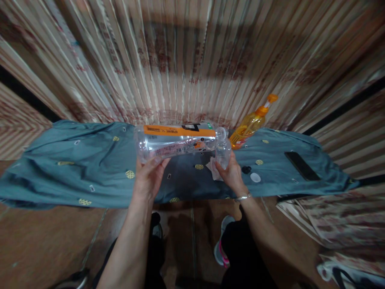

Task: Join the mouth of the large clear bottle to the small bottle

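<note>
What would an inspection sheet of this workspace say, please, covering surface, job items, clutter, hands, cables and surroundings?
Surface: blue-grey cloth with yellow motifs, wrinkled.
Job items: large clear bottle with an orange and silver label, held sideways; its neck is at the top of a small clear bottle. Any flow cannot be made out.
Clutter: orange pump bottle, pale crumpled piece, small black item, white disc, dark phone-like slab.
Hands: left hand holds the large bottle near its base; right hand grips the small one.
Cables: nothing seen.
Surroundings: patterned curtain behind, tiled floor below.
</note>
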`<state>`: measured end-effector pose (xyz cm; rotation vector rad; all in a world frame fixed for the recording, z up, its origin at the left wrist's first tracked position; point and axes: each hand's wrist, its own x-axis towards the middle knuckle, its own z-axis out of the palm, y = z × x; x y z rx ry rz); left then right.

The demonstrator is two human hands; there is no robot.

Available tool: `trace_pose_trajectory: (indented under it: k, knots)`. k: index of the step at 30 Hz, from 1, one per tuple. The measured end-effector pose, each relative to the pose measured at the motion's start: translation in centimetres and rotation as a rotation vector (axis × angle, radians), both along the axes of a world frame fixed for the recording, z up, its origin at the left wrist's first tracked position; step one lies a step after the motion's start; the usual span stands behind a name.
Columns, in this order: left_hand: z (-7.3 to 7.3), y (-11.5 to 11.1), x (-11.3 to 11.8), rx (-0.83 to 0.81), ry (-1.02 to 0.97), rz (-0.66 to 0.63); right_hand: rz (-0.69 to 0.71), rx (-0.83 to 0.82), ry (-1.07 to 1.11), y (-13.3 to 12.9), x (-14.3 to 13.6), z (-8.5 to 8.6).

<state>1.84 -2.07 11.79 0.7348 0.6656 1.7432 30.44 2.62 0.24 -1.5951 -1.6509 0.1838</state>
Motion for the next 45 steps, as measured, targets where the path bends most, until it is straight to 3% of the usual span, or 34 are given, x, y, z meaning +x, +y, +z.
trace_pose_trajectory:
  k: [45]
  knots:
    - [-0.05,0.00,0.01,-0.016,0.014,0.021,-0.033,-0.031,0.011,-0.07,-0.40,0.40]
